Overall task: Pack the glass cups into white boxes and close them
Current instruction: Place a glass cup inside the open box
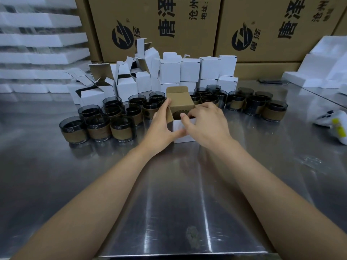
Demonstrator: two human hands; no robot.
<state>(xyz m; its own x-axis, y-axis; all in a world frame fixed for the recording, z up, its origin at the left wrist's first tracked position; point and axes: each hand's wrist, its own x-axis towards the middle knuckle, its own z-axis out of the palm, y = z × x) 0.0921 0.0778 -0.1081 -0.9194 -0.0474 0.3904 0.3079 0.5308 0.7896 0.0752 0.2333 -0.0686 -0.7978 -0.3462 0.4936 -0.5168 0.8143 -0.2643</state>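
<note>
We count one white box (183, 136) standing upright at the middle of the steel table (169, 194), its lid (180, 99) raised and showing a brown, uncoated inner face. One glass cup (177, 114) sits inside it, seen only as a dark round rim.

Our left hand (161, 126) grasps the box from the left, thumb on the white front face and fingers up along the side flap. Our right hand (204, 124) is curled over the box's top right, thumb and forefinger pinching at its front rim.

Loose glass cups (98, 126) stand in two clusters, about ten to the left of the box and about ten behind and to its right. They overlap, so we cannot count them exactly. Each is a short cylinder of smoky glass with a matte tan band round it.

Behind them is a heap of empty white boxes (189, 70), more than a dozen, some with open flaps. Two printed corrugated cartons (150, 25) stand at the back. Stacks of white foam trays (37, 40) flank both sides. One white controller (332, 124) with a yellow patch lies at the right.
</note>
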